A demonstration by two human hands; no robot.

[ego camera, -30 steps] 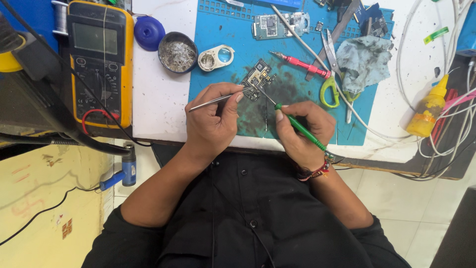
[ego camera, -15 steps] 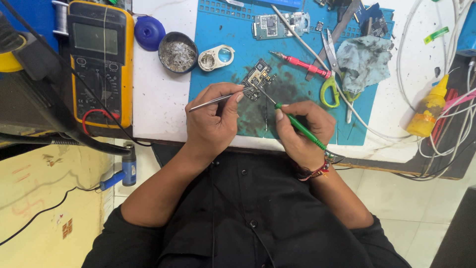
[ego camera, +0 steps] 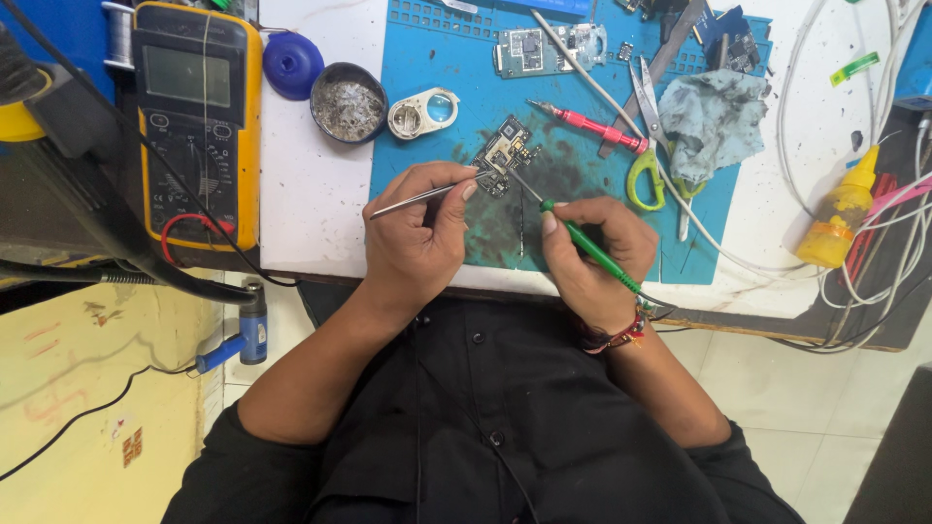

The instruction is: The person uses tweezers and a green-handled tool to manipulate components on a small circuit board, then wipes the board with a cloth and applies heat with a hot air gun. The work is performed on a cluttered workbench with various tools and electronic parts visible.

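Nearest the camera, the person's black-sleeved forearms reach up over the front edge of the white table (ego camera: 311, 218). The left hand (ego camera: 417, 238) is closed around thin silver metal tweezers (ego camera: 419, 197), whose tips rest on the small dark circuit board (ego camera: 503, 155). The right hand (ego camera: 592, 254) is closed pen-fashion around a slim green-handled soldering iron (ego camera: 587, 245), its fine tip reaching up to the same board. The board lies on the blue rubber work mat (ego camera: 427, 58), just beyond both hands and near a dark scorched patch.

By the look of it the work on the board is mid-way: both tools are at it, and nothing shows a joint finished or the board set aside.

The hands sit close to the table's front edge, with little room behind them. Left of the mat stand a round tin of grey wire wool (ego camera: 349, 102), a blue round lid (ego camera: 292, 65) and a yellow multimeter (ego camera: 197, 116). Right of the board lie a red-handled screwdriver (ego camera: 582, 124), green-handled scissors (ego camera: 646, 146) and a crumpled grey-blue cloth (ego camera: 714, 116); further off, a second green circuit board (ego camera: 544, 49) and a yellow squeeze bottle (ego camera: 840, 209). The free room lies directly between the hands and the board.
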